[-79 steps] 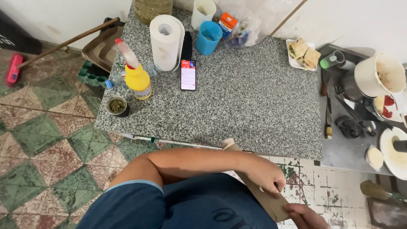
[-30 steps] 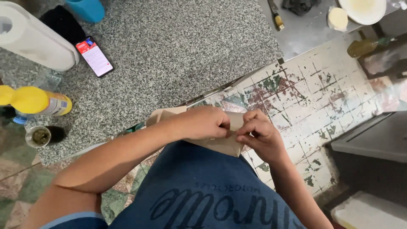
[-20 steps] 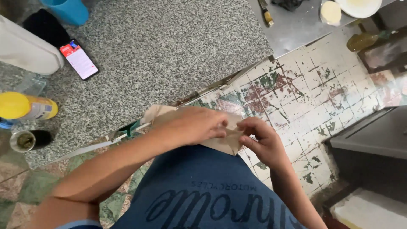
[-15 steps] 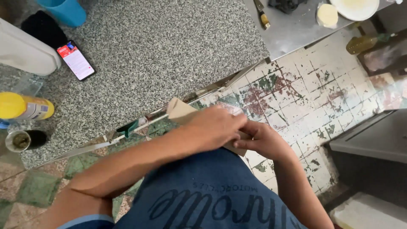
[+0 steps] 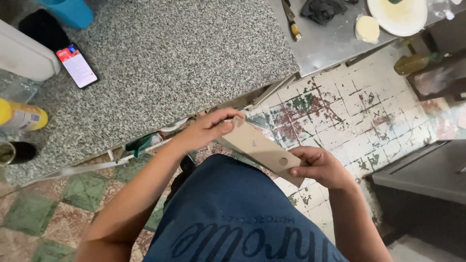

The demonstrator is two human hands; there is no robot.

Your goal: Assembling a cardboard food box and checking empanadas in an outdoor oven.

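Head view, looking straight down: a flat strip of brown cardboard (image 5: 259,150) is being held in the air, just off the near edge of a speckled granite countertop (image 5: 179,63) and above the person's blue printed shirt (image 5: 233,213). The cardboard is running slantwise between the two hands, and a small round hole is showing near its lower end. The left hand (image 5: 208,130) is pinching the upper end, the one closer to the countertop, with the fingers curled over the top edge and closed on it. The right hand (image 5: 318,167) is gripping the lower end, farther from the countertop, with the thumb pressing on the face of the cardboard beside the hole and the fingers wrapped underneath.

On the countertop, toward its far left corner, a smartphone (image 5: 77,65) is lying with its screen lit. At the countertop's left edge a yellow bottle (image 5: 22,115) is standing. Below the countertop's near edge, worn patterned floor tiles (image 5: 349,111) are showing.
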